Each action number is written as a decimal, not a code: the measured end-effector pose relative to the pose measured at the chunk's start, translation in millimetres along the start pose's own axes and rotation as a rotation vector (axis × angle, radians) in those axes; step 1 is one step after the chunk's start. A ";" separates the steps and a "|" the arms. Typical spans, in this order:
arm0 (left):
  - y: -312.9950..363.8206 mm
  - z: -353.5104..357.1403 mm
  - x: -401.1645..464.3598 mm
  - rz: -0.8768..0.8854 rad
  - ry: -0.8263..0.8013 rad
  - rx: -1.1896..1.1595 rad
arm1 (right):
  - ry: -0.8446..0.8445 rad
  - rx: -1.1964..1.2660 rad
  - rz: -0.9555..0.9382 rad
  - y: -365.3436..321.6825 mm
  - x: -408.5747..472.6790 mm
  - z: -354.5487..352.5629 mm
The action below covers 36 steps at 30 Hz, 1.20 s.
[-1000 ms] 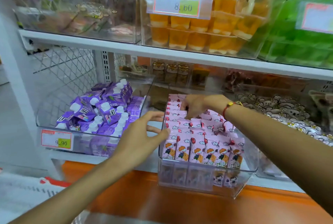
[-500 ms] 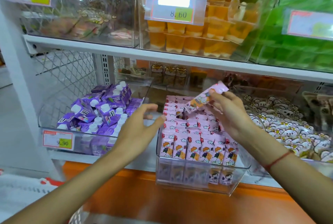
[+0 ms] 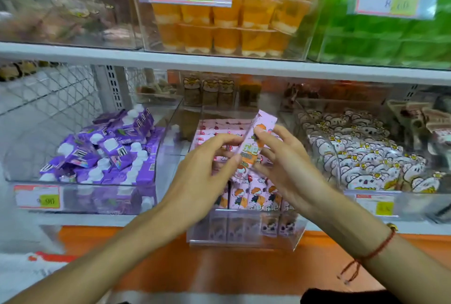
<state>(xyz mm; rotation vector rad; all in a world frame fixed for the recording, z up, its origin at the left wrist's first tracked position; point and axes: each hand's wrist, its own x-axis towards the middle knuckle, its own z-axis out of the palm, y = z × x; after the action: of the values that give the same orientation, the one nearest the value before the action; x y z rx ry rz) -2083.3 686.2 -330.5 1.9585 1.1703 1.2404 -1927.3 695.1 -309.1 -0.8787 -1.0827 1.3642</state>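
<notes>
Currently mid-pick, judging by the pose. Holding one pink carton [image 3: 259, 141] tilted above the clear bin [image 3: 202, 233], clear of the rows of matching cartons packed inside. Gripped from both sides: left hand [image 3: 202, 179] pinching the lower left edge between thumb and fingers [image 3: 227, 140], right hand [image 3: 289, 169] clamped on the right edge. Looks like checking or turning the pack before placing it.

Next move, probably: slot back into a gap in the rows, or carry off. For slotting: turn upright, line up with the row, press down without tipping the neighbours. Tight packing, so little slack.

Around, big to small:
- White shelf board [image 3: 219, 65] overhead; worth minding on a high lift.
- Green packs [image 3: 390, 42] top right and orange jelly cups [image 3: 227, 35] top middle, both in clear boxes.
- Purple pouches [image 3: 114, 154] heaped in the bin just left.
- Bear-print snack packs [image 3: 366, 159] piled in the bin just right.
- Neighbouring bin walls narrowing the approach on both sides.
- Price tags [image 3: 48, 200] on the bin fronts.
- Red cord bracelet [image 3: 375, 252] on the right wrist.

No visible obstacle between hands and bin.
</notes>
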 end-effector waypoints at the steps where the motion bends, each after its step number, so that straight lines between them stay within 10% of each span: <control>1: -0.6 1.5 0.5 0.003 0.002 -0.006 | 0.005 0.002 0.004 1.0 0.5 -1.6; 26: -0.3 -6.9 -0.4 0.204 0.164 0.274 | 0.004 -0.107 -0.107 -1.2 -5.8 4.7; 36: 11.2 -9.3 0.2 -0.065 0.021 -0.170 | -0.045 -0.385 -0.226 -3.8 -9.3 -0.2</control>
<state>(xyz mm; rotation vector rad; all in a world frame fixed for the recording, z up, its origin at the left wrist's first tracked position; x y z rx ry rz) -2087.3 681.0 -317.5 1.7743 1.0912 1.2854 -1925.1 685.8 -306.3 -0.9694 -1.4626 1.0081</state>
